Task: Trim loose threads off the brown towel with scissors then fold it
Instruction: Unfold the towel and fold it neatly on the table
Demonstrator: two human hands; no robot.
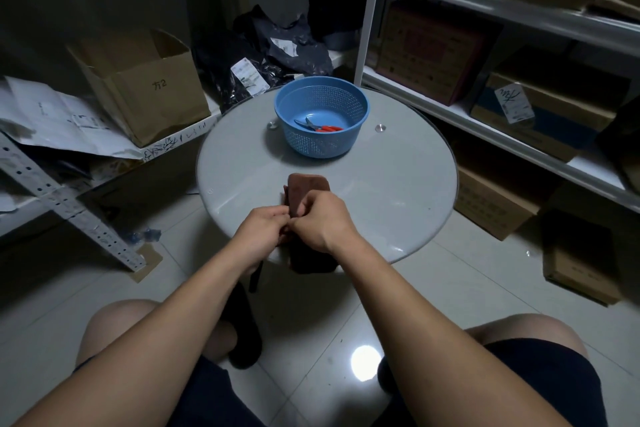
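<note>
Brown towel [308, 184], folded into a narrow strip, lies on the round grey worktop [398, 191]. Long axis runs from the near edge straight away from the person, toward the basket. Far end rounded and resting flat on the glass; near end hangs over the rim and drops below it, darker in shadow.

Left hand [261, 230] and right hand [320, 220] meet over the towel's near part, fingers curled and pinching the cloth between them, knuckles touching or nearly so. They cover the strip's middle; exactly what the fingertips grip there cannot be told.

Blue perforated basket [322, 116] stands farther back on the worktop, well apart from the towel. Scissors [318, 126] with red handles lie inside it on the bottom, blades pointing left. Nothing lies between towel and basket. Two small metal studs sit on the glass either side of the basket.

Surroundings: open cardboard box [145, 80] on a low shelf to the left, black plastic bags [263, 55] behind the worktop, white shelving [485, 0] with cartons to the right. Tiled floor glossy.

Towel surface: reddish brown, fine nap, edges soft and thick. Loose threads too small to make out.
</note>
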